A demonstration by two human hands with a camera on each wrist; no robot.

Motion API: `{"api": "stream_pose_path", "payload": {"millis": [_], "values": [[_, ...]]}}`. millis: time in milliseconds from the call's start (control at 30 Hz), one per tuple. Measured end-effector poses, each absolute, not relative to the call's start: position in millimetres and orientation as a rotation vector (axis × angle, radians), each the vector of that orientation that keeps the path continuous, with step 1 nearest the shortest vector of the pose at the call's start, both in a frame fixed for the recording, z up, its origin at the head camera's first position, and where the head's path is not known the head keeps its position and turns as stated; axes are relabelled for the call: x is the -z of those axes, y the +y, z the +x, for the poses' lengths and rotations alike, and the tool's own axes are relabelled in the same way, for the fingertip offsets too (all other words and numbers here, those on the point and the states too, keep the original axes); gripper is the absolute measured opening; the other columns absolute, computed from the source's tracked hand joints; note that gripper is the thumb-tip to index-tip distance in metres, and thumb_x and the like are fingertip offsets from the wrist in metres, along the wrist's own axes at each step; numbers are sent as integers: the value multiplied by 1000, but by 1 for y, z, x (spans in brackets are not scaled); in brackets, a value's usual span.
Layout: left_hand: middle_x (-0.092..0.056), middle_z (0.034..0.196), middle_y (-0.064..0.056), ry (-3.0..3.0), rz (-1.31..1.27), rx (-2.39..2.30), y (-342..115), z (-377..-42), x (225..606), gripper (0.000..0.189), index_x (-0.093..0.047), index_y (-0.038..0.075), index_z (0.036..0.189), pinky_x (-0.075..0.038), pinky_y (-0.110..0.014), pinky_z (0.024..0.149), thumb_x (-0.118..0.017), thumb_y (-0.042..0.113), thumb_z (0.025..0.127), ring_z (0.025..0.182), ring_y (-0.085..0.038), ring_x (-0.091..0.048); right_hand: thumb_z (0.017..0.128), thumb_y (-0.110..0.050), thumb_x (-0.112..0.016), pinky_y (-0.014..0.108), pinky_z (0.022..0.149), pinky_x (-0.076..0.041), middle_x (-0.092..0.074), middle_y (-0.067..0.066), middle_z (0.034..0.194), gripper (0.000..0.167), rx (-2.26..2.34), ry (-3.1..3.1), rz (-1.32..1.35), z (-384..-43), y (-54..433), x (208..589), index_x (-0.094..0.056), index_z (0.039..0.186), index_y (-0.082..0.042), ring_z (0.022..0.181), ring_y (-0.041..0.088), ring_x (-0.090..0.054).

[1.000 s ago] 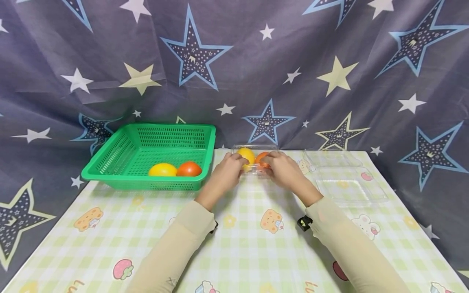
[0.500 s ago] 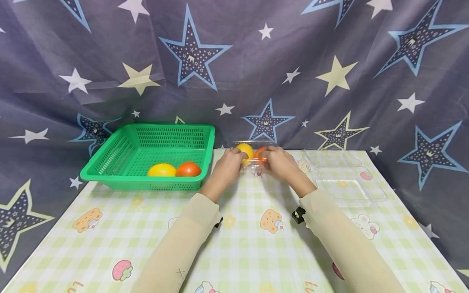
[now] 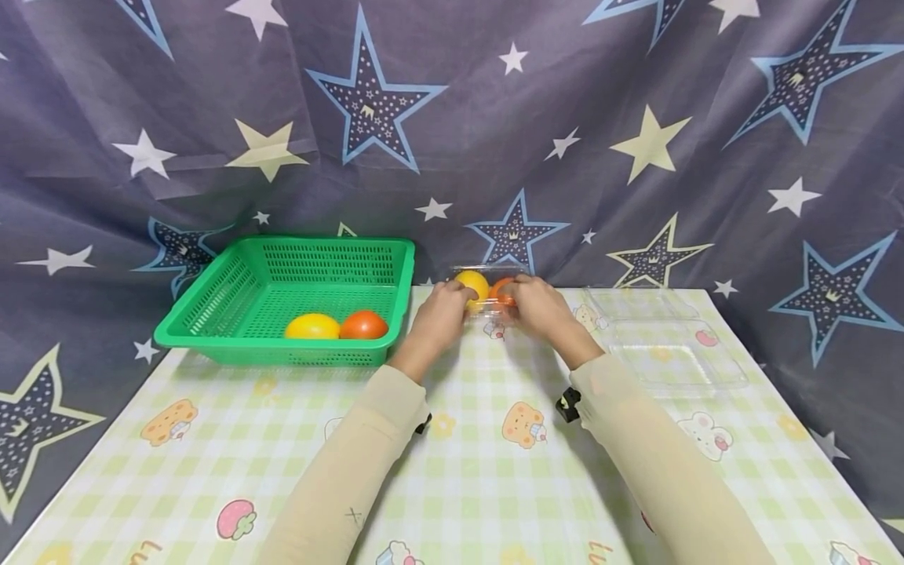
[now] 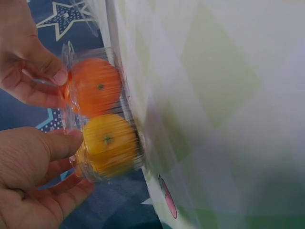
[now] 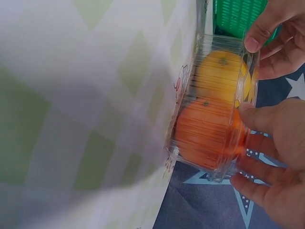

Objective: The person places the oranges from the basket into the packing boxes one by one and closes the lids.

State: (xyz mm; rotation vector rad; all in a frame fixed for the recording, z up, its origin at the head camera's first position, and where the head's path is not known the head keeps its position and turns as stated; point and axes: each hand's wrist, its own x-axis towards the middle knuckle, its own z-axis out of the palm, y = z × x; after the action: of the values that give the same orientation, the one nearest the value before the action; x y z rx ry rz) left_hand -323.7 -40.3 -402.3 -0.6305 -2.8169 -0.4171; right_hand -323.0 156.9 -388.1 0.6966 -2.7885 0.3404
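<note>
At the table's back edge, a clear plastic clamshell box [image 5: 212,45] holds a yellow round fruit [image 4: 110,145] and an orange-red round fruit [image 4: 99,90], side by side. My left hand [image 3: 441,310] pinches the rim at the yellow fruit's end, thumb toward me and fingers behind. The right hand [image 3: 542,310] grips the other end the same way, beside the orange-red fruit. In both wrist views the ribbed plastic covers the fruits. Whether the lid is fully fastened cannot be told.
Left of the box stands a green perforated basket [image 3: 282,343] with a yellow fruit [image 3: 312,326] and an orange-red fruit [image 3: 363,325]. To the right lies an opened clear clamshell box [image 3: 671,365]. A star-patterned curtain [image 3: 452,118] hangs right behind the checked tablecloth [image 3: 452,486].
Both hands have shifted the box with its two fruits slightly away from me, toward the curtain. Their hold on its ends persists. The basket and the opened box stay put.
</note>
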Motion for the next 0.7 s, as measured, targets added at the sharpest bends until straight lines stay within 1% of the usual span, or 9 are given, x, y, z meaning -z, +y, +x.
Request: {"api": "stream_pose_path", "payload": {"millis": [100, 233, 467, 600, 700], "values": [[-65, 130, -11, -2812, -625, 421, -40, -325, 402, 30, -73, 10, 124, -52, -40, 98, -69, 3, 94, 112, -31, -59, 88, -21, -81, 50, 92, -54, -69, 13, 115, 31, -335, -2802, 683, -325, 156, 388, -75, 116, -8, 103, 35, -66], [-65, 130, -12, -2806, -627, 441, -40, -327, 402, 30, -73, 10, 123, -52, -41, 99, -70, 2, 94, 111, -32, -59, 87, -25, -83, 50, 91, -54, -69, 13, 114, 34, -334, -2815, 680, -328, 156, 389, -76, 116, -9, 102, 33, -66], [-65, 130, -12, -2817, -640, 424, -40, -329, 402, 30, -73, 9, 124, -51, -39, 102, -69, 4, 95, 111, -31, -58, 88, -23, -82, 50, 93, -54, -69, 13, 116, 34, -323, -2844, 649, -330, 155, 388, -75, 118, -9, 106, 34, -66], [-63, 132, -14, -2803, -665, 428, -41, -328, 402, 31, -72, 8, 124, -49, -39, 104, -69, 3, 94, 115, -32, -57, 88, -24, -83, 49, 92, -54, -68, 12, 114, 34, -326, -2850, 640, -330, 154, 388, -75, 117, -9, 104, 33, -66], [-59, 136, -16, -2803, -659, 439, -43, -327, 403, 34, -71, 8, 127, -50, -41, 104, -69, 3, 94, 120, -34, -53, 87, -24, -83, 49, 92, -54, -68, 12, 115, 35, -328, -2856, 639, -330, 154, 387, -75, 118, -9, 104, 33, -66]]}}
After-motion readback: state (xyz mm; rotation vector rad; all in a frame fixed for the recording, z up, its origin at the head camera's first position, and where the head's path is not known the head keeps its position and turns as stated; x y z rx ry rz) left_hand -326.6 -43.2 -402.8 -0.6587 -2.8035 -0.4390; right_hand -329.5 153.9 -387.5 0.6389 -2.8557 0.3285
